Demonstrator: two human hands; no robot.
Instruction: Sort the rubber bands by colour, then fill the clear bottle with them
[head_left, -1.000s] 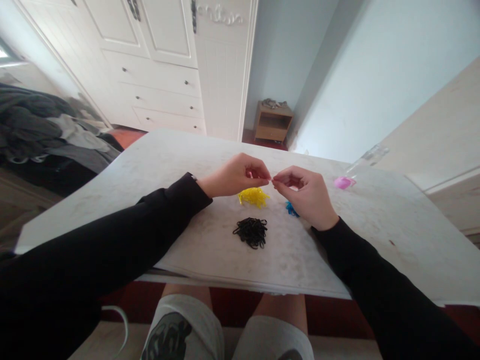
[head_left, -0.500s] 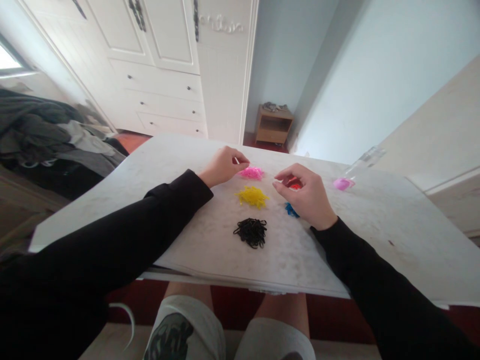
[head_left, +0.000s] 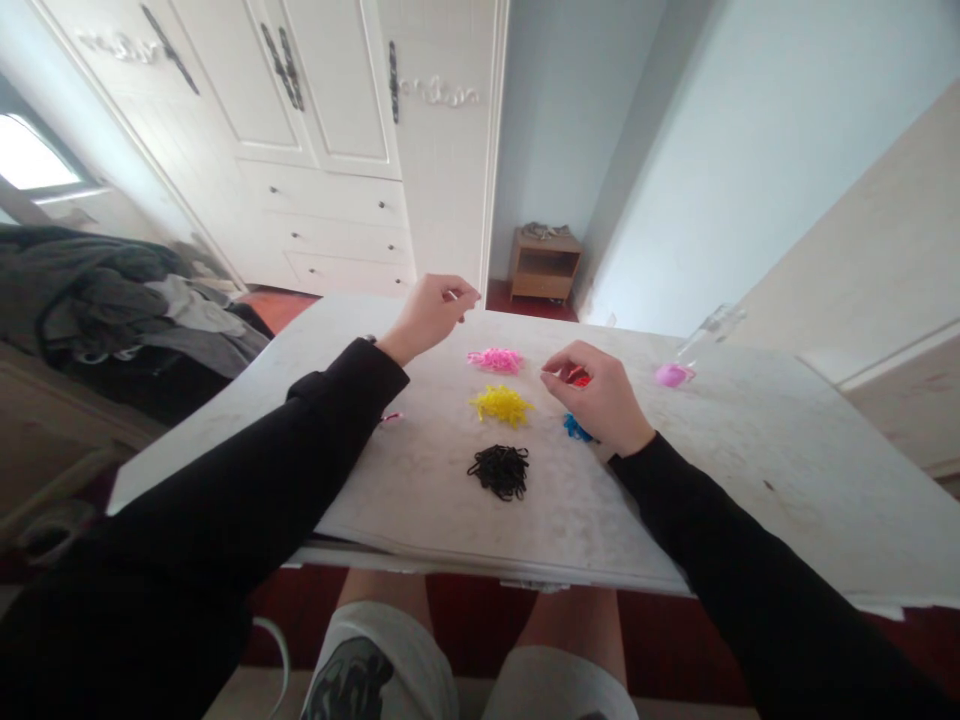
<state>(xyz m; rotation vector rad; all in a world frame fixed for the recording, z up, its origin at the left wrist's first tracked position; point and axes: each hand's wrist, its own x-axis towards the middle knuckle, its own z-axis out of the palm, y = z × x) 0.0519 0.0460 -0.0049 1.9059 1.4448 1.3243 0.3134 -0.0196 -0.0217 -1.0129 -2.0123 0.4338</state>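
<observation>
My left hand (head_left: pixel 433 315) is raised beyond and left of the pink pile of small bands (head_left: pixel 496 360). Its thumb and fingertips pinch together, and anything between them is too small to make out. My right hand (head_left: pixel 604 395) hovers at the red bands (head_left: pixel 579 378) and partly hides them. Its thumb and forefinger are closed together, contents unclear. Under that hand's edge lies a blue pile of bands (head_left: pixel 577 428), half covered. Between the hands are a yellow pile of bands (head_left: pixel 502 405) and, nearer me, a black pile of elastic bands (head_left: pixel 499 472).
A clear container with something pink (head_left: pixel 675 374) lies at the table's right back. A small reddish piece (head_left: pixel 391 416) rests beside my left sleeve. The white table (head_left: pixel 750 480) ends close to my knees. Clothes (head_left: pixel 150 300) are heaped at the left.
My left hand has moved up and away from the pink pile. The right hand stays near the red bands, its thumb and forefinger now closer together. The view has shifted slightly upward.
</observation>
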